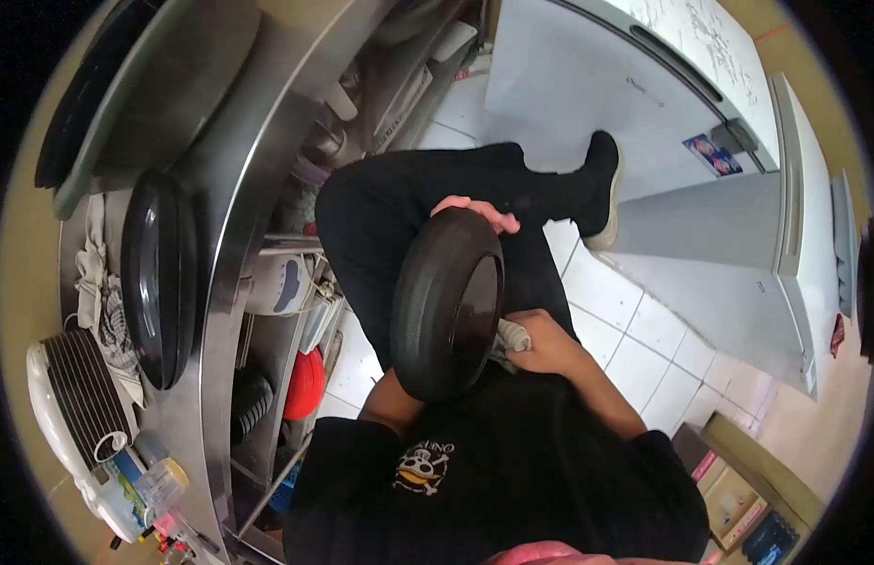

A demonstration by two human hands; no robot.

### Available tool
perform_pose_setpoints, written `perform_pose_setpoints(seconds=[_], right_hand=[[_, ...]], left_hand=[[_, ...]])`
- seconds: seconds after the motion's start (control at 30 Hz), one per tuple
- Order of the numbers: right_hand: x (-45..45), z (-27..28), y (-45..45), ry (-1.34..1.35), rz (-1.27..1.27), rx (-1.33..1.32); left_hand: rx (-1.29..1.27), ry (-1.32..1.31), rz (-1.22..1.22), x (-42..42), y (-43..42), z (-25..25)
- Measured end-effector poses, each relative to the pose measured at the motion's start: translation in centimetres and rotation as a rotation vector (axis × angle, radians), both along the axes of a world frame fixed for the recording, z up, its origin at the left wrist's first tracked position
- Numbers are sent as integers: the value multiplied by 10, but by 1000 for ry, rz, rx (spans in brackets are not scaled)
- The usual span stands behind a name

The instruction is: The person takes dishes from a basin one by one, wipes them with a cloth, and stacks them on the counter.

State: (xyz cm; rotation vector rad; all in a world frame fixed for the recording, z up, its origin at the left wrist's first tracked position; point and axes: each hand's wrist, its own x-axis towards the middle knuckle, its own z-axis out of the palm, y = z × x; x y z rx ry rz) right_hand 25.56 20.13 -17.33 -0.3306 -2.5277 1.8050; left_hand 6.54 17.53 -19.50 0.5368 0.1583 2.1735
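Note:
A round black pan [420, 306] is tilted on its side above my lap, and no handle shows on it. My left hand [477, 213] grips its far edge; the forearm passes behind the pan and part of the hand is hidden. Closed around a bunched greyish-white cloth [514, 335], my right hand [547, 345] is at the pan's right side. The cloth reaches the near part of the pan's dark inner face [477, 303]. How much of the cloth lies inside the pan I cannot tell.
A steel counter [206, 414] runs along my left, bearing another black dish [157, 278], a crumpled cloth [103, 301] and a ribbed white appliance [79, 405]. Shelves beneath hold a red round item [305, 384]. Grey-white fridges [588, 104] stand ahead and right, above white floor tiles [635, 377].

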Motion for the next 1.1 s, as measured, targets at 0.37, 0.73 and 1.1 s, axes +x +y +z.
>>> perform_pose_setpoints(seconds=[0.37, 0.73, 1.1], right_hand=[[-34, 77, 13, 518, -105, 663], [-29, -33, 33, 81, -1090, -101], [30, 3, 10, -274, -392, -79]], left_hand=[[-841, 551, -99, 37, 12, -56], [-619, 378, 397, 69, 31, -90], [-540, 479, -194, -24, 23, -86]])
